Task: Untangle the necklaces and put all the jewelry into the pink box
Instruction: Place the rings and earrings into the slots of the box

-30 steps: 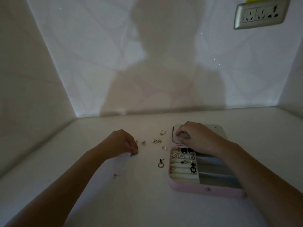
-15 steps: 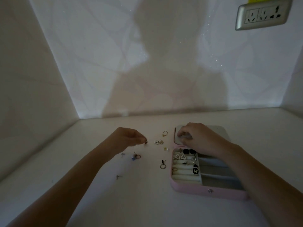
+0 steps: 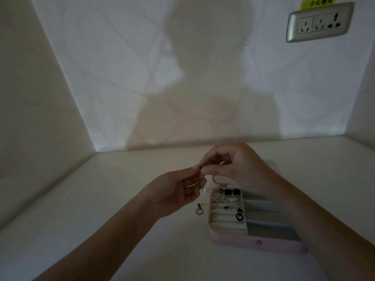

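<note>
I hold both my hands up above the white table, and their fingertips meet in the middle. Between them is a small piece of jewelry; it is too small and too dark to tell what kind it is. My left hand is turned palm up and pinches this piece from the left side with the tips of thumb and forefinger, while its other fingers are loosely bent below. My right hand comes from the right with curled fingers, and its thumb and forefinger grasp the same piece.

The pink box lies open on the table under my right forearm, which hides part of it. Its pale lid lies flat behind it. In the left part of the box, between soft rolls, there are already some earrings: a pair of black square earrings at the far end, some silver ones in the middle, and a round black butterfly earring nearer to me. The right compartments are in shade.

On the table just left of the box lies a loose earring with a ring, and a little farther a tiny pale piece near my left fingers.

On the wall at the upper right is a wall socket with a yellow label above it
</note>
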Demonstrator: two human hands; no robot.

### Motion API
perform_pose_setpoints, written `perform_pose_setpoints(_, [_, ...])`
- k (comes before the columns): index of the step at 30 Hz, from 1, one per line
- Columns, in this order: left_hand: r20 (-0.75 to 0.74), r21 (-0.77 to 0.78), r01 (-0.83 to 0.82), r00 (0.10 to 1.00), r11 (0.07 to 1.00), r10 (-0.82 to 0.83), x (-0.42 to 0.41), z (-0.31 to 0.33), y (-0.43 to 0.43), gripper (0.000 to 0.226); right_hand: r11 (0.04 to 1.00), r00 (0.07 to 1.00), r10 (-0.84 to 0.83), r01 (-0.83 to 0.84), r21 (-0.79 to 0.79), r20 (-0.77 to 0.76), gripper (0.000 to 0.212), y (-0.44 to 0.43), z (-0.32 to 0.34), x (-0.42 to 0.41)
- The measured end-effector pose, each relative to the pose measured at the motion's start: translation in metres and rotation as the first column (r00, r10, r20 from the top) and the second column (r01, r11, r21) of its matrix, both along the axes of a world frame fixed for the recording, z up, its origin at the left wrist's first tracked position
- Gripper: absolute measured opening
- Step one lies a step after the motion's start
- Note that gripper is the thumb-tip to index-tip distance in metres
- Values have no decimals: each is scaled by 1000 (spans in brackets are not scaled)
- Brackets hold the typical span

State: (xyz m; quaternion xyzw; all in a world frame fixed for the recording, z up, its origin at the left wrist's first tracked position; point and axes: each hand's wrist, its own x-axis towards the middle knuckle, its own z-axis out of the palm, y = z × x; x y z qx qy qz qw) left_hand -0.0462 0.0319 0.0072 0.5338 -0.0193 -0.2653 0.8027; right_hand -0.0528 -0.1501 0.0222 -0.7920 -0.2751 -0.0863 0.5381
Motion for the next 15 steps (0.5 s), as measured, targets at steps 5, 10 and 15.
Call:
perform_pose_setpoints(5, [114,56,-112,988,992,105,-2,-3,-7,24,1000,998,11,-10,8,-54,11,-2,-1,1])
perform_pose_setpoints(10, [234,139,-176,962,975,140,-1,-3,-5,19,1000,995,-12,11,-11,-101,8,-3,-3,4])
perform_pose_setpoints(15, [370,246,-194,924,950,93,-3,2,-3,14,999,994,-30,26,-36,-108,5,-5,-4,6])
